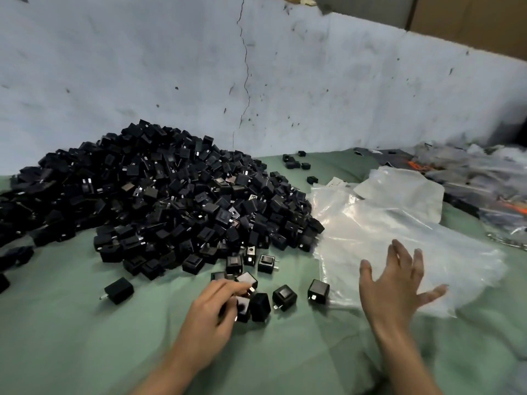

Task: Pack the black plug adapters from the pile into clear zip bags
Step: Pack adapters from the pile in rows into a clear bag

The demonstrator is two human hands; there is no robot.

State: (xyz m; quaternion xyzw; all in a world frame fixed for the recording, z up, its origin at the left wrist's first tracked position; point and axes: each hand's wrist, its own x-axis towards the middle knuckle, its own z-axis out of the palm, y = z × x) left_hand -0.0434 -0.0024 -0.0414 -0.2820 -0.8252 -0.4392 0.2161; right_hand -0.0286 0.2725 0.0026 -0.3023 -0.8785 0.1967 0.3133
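Pile of black adapters [159,195] is heaped against the wall [256,81] on the left of the green cloth [85,337]. A stack of clear bags [399,223] lies touching the pile's right edge. Left hand [216,306] is curled, fingers gripping an adapter [244,305] among loose ones at the pile's near edge. Right hand [399,283] is wide open with fingers spread, holding nothing, over the bags' near edge; open cloth lies in front of both hands.

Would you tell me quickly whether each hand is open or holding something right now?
Left hand: fingers curled round a black plug adapter.
Right hand: open, fingers spread, holding nothing, by the clear zip bags.
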